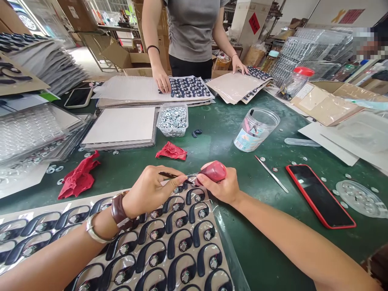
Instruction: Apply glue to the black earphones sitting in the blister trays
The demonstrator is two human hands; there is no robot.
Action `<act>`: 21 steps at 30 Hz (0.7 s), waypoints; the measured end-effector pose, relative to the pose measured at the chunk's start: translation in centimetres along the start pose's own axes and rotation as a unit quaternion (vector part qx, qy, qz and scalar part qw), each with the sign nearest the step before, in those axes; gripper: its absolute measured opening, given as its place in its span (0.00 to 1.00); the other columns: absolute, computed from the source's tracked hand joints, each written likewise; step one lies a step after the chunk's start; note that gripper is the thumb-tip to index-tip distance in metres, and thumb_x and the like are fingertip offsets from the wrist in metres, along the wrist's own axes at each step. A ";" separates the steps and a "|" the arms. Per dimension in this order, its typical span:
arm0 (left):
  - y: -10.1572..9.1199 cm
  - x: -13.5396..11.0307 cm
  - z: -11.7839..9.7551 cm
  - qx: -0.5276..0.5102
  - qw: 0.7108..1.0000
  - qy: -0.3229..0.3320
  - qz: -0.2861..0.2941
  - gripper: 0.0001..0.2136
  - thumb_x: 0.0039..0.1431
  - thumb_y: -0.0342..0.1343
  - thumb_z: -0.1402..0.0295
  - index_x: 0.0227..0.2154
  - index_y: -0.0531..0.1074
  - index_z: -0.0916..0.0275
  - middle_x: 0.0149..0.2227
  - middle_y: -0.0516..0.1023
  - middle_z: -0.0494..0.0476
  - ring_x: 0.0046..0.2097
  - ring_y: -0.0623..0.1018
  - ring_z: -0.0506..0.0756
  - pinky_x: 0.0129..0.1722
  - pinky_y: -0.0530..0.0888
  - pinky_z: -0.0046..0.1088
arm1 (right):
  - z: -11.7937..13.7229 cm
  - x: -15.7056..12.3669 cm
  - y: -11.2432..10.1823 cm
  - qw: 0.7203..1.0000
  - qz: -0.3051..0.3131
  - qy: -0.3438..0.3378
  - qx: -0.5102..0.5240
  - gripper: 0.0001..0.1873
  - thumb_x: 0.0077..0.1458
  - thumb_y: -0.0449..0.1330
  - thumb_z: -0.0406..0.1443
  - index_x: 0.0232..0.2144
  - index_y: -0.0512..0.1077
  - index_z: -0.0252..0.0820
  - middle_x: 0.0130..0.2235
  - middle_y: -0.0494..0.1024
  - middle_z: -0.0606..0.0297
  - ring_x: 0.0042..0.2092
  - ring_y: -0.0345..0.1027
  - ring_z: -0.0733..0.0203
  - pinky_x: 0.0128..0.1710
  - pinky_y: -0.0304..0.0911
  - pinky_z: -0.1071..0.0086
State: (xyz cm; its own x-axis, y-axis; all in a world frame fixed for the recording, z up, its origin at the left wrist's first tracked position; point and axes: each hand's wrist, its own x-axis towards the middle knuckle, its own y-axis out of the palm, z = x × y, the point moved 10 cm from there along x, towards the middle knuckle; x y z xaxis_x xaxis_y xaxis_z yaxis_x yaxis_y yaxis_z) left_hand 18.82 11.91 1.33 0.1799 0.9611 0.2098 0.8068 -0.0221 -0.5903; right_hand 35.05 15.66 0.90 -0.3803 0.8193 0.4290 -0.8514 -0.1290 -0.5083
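My left hand (148, 192) pinches a pair of dark tweezers (168, 175), their tip pointing right at the far right corner of a sheet of ear-hook pieces. In my right hand (226, 188) is a red squeeze bottle (216, 171), tilted with its nozzle end toward the tweezer tip. Both hands meet over that corner, partly hiding the piece there. Rows of black ear-hook earphone shells (183, 245), each with a round silver part, lie on the tan card sheet (165, 252) under my left forearm.
Beyond are a tub of silver discs (172, 120), a clear jar (256, 129), red cloths (79, 176) and stacked trays (119, 127). On the right lie a red-cased phone (320, 196), a thin metal tool (271, 173) and scattered discs. Across the table a co-worker (194, 32) handles similar sheets.
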 end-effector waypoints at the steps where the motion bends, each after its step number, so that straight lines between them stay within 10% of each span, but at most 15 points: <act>1: 0.1 0.2 0.3 -0.005 1.000 -0.013 0.005 0.11 0.62 0.56 0.61 0.32 0.80 0.61 0.33 0.82 0.50 0.34 0.81 0.52 0.34 0.76 0.23 | 0.1 0.0 0.1 1.000 0.001 -0.006 0.006 0.14 0.54 0.63 0.46 0.28 0.74 0.41 0.29 0.79 0.63 0.29 0.74 0.61 0.33 0.70 0.69; 8: -0.3 0.1 0.0 0.006 1.000 0.009 -0.022 0.12 0.62 0.56 0.62 0.31 0.80 0.63 0.32 0.82 0.51 0.33 0.81 0.53 0.31 0.76 0.23 | 0.9 0.0 -0.7 0.997 -0.017 -0.027 0.069 0.14 0.49 0.68 0.45 0.29 0.74 0.42 0.29 0.80 0.64 0.28 0.75 0.61 0.30 0.71 0.70; 15: 2.0 -7.2 -8.3 0.176 0.911 0.371 -0.023 0.09 0.65 0.51 0.73 0.42 0.75 0.67 0.40 0.82 0.59 0.42 0.80 0.55 0.46 0.76 0.32 | 0.1 -1.2 -2.2 0.990 -0.024 0.064 0.123 0.09 0.54 0.65 0.41 0.30 0.73 0.42 0.26 0.79 0.66 0.28 0.75 0.61 0.30 0.71 0.70; 21: 3.9 -8.7 -9.4 0.258 0.866 0.427 -0.019 0.11 0.67 0.47 0.73 0.41 0.74 0.71 0.41 0.81 0.60 0.44 0.80 0.56 0.47 0.75 0.34 | 0.7 -2.7 -1.8 0.995 -0.028 0.011 0.097 0.05 0.52 0.66 0.38 0.30 0.74 0.43 0.30 0.79 0.66 0.31 0.75 0.61 0.35 0.71 0.69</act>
State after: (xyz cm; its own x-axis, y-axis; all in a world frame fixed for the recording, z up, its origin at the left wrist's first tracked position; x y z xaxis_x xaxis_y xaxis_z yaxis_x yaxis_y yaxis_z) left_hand 25.68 0.85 4.51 0.6879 0.3986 0.6065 0.5017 0.3428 -0.7943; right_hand 37.38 13.33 1.20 -0.3241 0.8397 0.4357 -0.9256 -0.1863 -0.3295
